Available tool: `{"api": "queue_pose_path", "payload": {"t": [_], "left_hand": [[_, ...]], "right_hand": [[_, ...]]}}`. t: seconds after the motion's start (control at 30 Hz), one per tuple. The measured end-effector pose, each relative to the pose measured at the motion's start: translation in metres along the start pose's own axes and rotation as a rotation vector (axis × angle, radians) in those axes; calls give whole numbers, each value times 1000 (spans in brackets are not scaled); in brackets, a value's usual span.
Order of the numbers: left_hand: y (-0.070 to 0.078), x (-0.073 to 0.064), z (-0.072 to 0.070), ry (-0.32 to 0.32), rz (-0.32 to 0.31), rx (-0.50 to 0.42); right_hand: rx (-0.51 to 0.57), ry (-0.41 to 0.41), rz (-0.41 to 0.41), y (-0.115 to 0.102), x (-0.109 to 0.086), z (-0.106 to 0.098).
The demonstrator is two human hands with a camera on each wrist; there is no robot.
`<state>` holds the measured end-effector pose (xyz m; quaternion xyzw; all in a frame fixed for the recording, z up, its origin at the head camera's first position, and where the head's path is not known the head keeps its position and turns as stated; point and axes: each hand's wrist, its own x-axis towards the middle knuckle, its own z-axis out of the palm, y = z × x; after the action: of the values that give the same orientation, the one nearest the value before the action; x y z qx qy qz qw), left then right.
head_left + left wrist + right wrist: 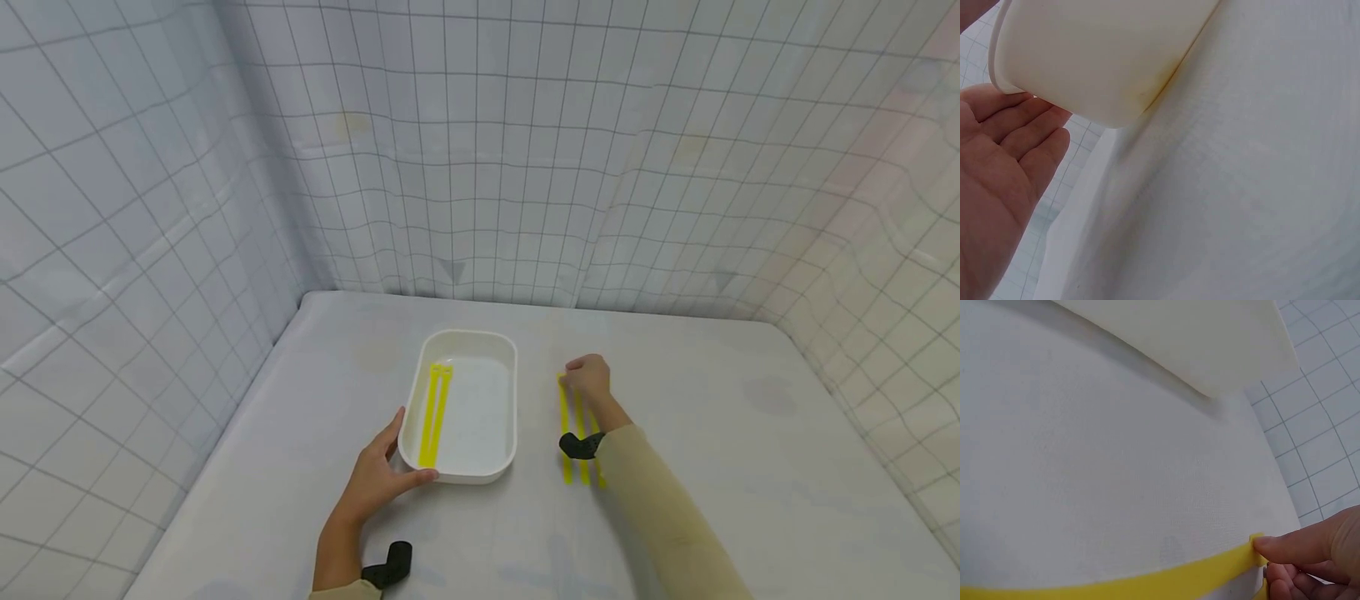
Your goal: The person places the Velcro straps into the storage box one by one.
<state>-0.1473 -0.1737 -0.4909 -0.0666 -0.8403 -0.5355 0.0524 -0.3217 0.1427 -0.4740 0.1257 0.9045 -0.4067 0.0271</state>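
Observation:
A white rectangular tray with rounded corners stands on the table. Inside it, along the left side, lie two flat yellow straps with wider heads at the far end. My left hand rests on the tray's near left corner, thumb along the near rim; in the left wrist view its nearly straight fingers touch the outer wall under the rim. To the right of the tray, my right hand pinches the far end of a yellow strap between thumb and fingers. More yellow straps lie beside it, partly hidden by the wrist.
The table has a white cloth cover. White grid-patterned sheets hang at the back and on both sides. A black wrist device sits on the right wrist, over the straps in the head view; another is on the left wrist.

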Motion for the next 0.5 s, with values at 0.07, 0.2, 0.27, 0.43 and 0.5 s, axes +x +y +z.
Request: {"api": "queue_pose_path", "payload": {"t": [0.07,0.2,0.27,0.43,0.5], "left_hand": [[0,0,0,-1,0,-2],[1,0,0,1,5,-17],[2,0,0,1,9,-21],[2,0,0,1,16,-19],[1,0,1,1,16,-17]], "right_hand": [[-24,-4,2,0,1,1],[-27,-24,16,0,4,1],[-20,-39,27,0,5,0],[-18,-68,59,0,9,-1],[-30,-70,58,0,10,-2]]}}
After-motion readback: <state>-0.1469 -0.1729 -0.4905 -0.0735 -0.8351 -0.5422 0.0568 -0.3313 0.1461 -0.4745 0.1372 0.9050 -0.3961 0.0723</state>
